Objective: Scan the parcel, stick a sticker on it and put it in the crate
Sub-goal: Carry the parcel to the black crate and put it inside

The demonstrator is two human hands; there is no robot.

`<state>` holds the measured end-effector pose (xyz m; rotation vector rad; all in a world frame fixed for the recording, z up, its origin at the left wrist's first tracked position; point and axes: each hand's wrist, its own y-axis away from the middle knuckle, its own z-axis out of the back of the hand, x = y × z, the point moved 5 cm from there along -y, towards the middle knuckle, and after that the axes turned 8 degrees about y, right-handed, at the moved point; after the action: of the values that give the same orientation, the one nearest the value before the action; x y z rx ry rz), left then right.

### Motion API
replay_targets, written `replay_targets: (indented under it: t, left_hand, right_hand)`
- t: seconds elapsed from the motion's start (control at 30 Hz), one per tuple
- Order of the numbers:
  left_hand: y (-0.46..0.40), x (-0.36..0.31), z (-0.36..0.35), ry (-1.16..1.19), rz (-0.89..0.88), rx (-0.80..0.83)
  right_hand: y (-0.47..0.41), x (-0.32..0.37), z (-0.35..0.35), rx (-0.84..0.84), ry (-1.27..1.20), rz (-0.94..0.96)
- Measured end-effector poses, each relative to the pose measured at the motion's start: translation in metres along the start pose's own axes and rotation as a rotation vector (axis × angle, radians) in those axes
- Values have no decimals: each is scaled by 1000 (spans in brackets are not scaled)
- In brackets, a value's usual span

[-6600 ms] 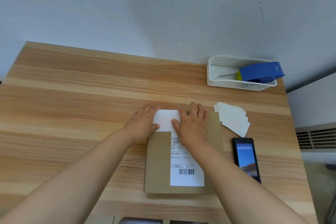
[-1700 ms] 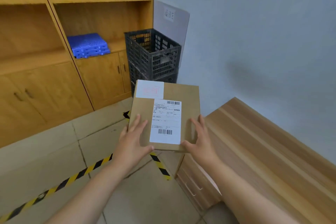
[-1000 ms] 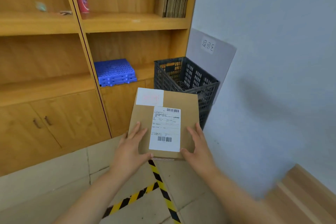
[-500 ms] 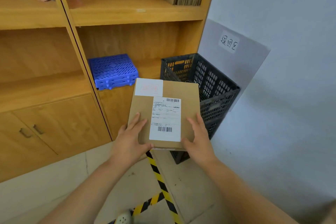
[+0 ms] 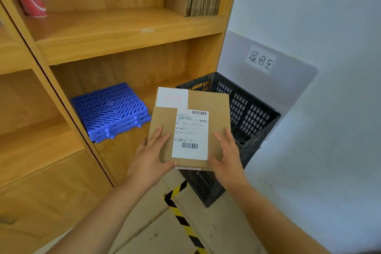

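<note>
Both hands grip the parcel (image 5: 214,107) by its near corners — left hand (image 5: 151,159) at the left, right hand (image 5: 227,161) at the right — holding it in the air over the near-left rim of the black crate (image 5: 253,115). A white sticker (image 5: 172,98) sits on its far-left corner.

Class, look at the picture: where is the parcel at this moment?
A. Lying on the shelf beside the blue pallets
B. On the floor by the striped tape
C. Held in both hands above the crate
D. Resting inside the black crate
C: the left hand and right hand hold the parcel by its near corners, above the black crate.
</note>
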<state>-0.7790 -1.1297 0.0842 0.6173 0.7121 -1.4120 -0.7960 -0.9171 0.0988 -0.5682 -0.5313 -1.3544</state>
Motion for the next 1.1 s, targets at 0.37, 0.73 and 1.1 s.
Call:
replay_targets:
  t: [0.37, 0.73, 1.1]
  left_hand:
    - [-162, 3, -9, -10, -123, 116]
    - [-327, -27, -38, -102, -172, 292]
    - [-457, -31, -119, -156, -283, 634]
  right_hand:
    - [-126, -19, -9, -154, -82, -100]
    - [-260, -66, -6, -251, -115, -256]
    - [-327, -140, -24, -209, -127, -515]
